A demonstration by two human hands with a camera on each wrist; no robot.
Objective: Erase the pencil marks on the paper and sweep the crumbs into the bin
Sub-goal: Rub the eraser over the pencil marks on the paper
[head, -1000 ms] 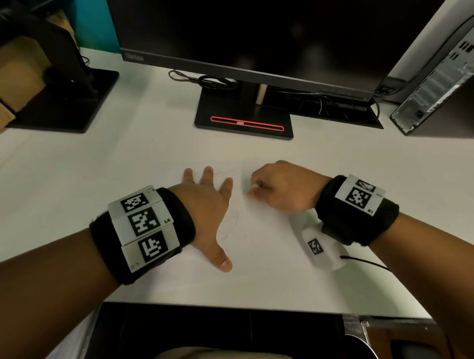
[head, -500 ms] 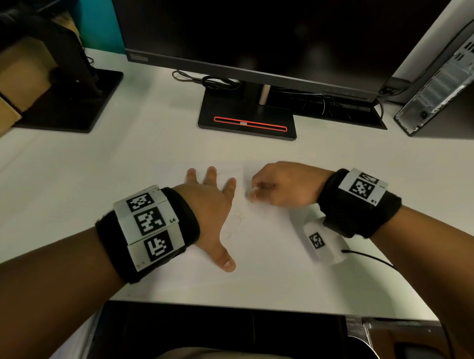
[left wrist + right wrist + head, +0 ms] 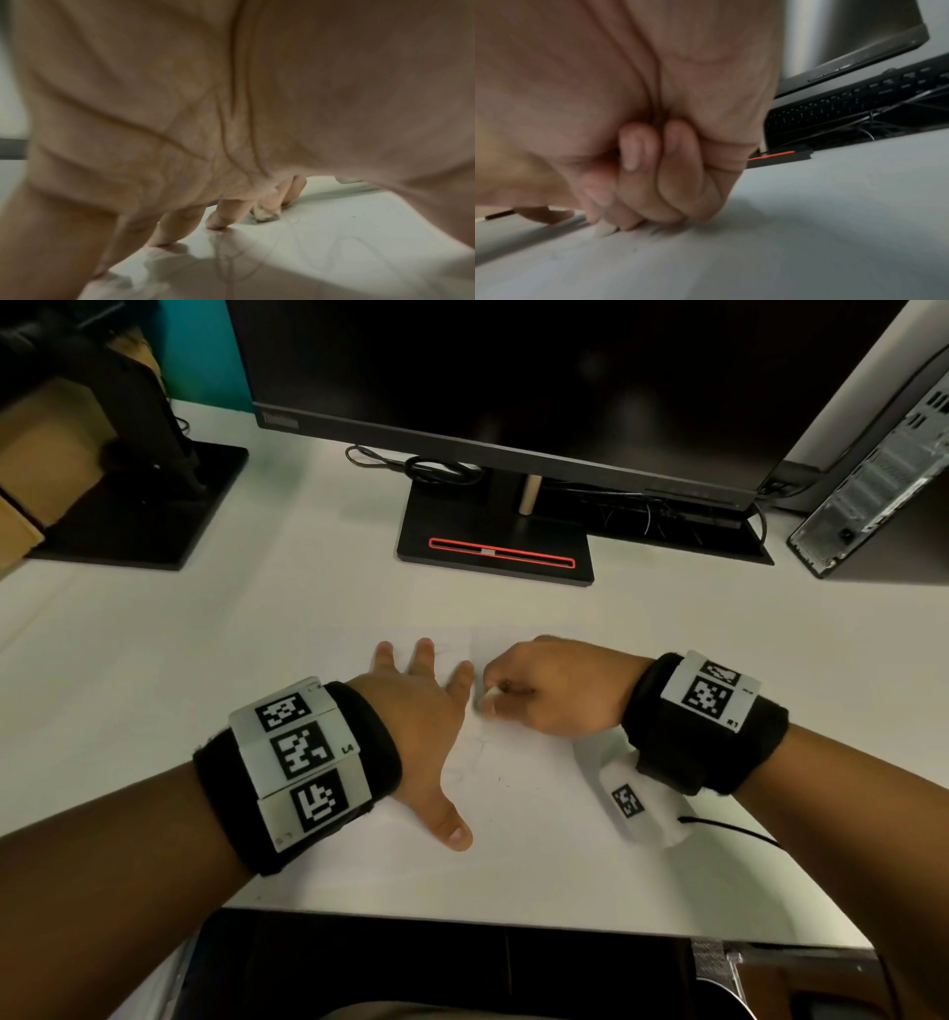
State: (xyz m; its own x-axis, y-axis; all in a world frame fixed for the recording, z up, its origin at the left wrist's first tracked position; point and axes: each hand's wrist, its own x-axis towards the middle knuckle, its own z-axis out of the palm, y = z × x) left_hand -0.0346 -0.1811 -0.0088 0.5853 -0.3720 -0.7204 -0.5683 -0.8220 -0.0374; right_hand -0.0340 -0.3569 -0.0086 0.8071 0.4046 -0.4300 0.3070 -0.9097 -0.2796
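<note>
While both forearms reach in from the near edge, the white desk (image 3: 154, 660) carries everything in view. Largest on it: a dark monitor (image 3: 513, 377) at the back, on a black stand base (image 3: 493, 557) with a red-outlined slot. A tower computer (image 3: 873, 469) stands at the far right, a second black stand base (image 3: 144, 516) at the far left, and a black keyboard (image 3: 859, 97) lies under the monitor, with loose cables beside it.

Paper (image 3: 513, 814): a white sheet lying flat at the desk's near middle, under both hands. Faint pencil marks (image 3: 477, 747) run across its centre, between the two hands; a few dark specks lie just right of them.

Left hand (image 3: 416, 726): palm down on the paper, fingers straight and spread, thumb out toward the near edge. Left wrist view shows the fingertips (image 3: 218, 223) pressed on the sheet. Holds nothing.

Right hand (image 3: 554, 690): fingers curled tight, thumb and forefinger pinching a small white eraser (image 3: 490, 695). The eraser's tip touches the paper just beside the left index finger, at the far end of the pencil marks. Right wrist view is blurred around the eraser.

Both wrists wear black bands with printed square markers.
</note>
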